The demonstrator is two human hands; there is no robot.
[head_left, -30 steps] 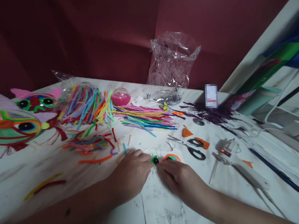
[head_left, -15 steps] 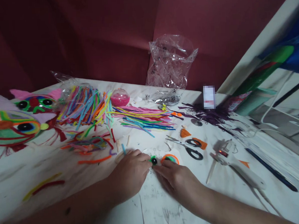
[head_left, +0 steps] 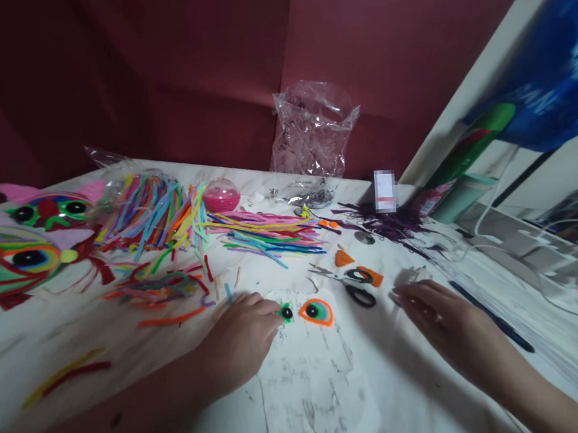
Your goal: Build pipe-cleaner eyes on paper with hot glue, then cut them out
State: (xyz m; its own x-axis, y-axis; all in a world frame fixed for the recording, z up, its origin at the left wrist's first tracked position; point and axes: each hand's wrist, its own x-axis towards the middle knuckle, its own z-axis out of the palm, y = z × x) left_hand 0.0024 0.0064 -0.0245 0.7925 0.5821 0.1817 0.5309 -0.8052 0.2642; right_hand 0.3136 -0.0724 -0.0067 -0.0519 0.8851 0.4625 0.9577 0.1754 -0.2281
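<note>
- The left hand [head_left: 242, 338] pinched a little green eye [head_left: 286, 313] flat on the white table [head_left: 327, 395]
- The right hand [head_left: 442, 318] lay spread out, holding nothing, near the scissors [head_left: 353, 284]

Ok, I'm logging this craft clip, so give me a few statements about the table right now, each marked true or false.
1. The left hand touches the small green eye piece. True.
2. The right hand holds the scissors. False: it hovers open to their right, holding nothing.
3. The orange-rimmed eye piece lies flat on the paper. True.
4. The clear plastic bag lies flat at the near edge. False: it stands at the far side by the red wall.
</note>
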